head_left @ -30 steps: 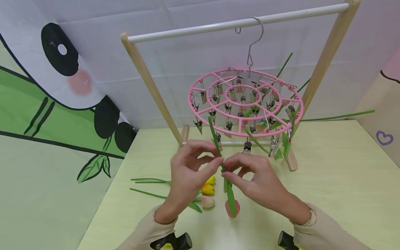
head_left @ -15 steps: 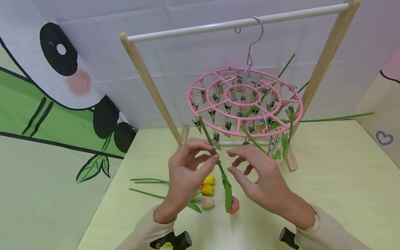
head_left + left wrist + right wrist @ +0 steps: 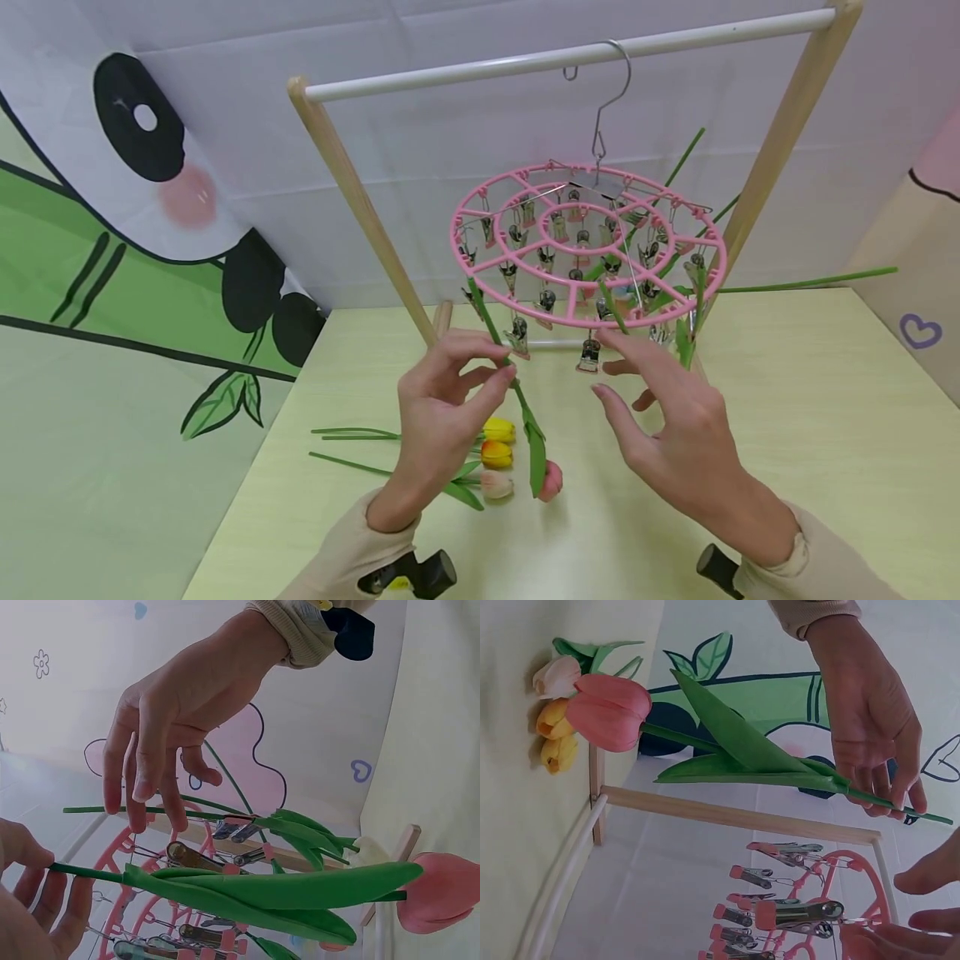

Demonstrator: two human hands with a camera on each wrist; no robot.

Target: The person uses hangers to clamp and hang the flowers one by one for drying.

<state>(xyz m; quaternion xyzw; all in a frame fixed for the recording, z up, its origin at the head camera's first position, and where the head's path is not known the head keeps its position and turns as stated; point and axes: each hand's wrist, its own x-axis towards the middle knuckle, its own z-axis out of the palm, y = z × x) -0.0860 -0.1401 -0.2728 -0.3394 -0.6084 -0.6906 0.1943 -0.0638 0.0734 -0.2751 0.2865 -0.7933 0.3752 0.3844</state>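
Observation:
My left hand (image 3: 442, 412) pinches the green stem of an artificial pink tulip (image 3: 551, 482) between thumb and fingers. The stem points up and away, while the blossom hangs low over the table. In the left wrist view the tulip's long leaves (image 3: 277, 889) spread towards the blossom. My right hand (image 3: 678, 425) has its thumb and fingers spread apart, with nothing visibly held. Its index fingertip is close to a metal clip (image 3: 589, 357) hanging from a round pink clip hanger (image 3: 577, 323); whether they touch, I cannot tell.
The hanger hooks over the white bar (image 3: 465, 77) of a wooden stand. Several green-stemmed flowers hang at its right side. Two yellow tulips (image 3: 497, 454) and a pale pink tulip (image 3: 497, 484) lie on the table (image 3: 810, 400) behind my left wrist.
My right hand has let go of the tulip and moved right and up to the hanging clips. My left hand has shifted slightly left, still pinching the stem.

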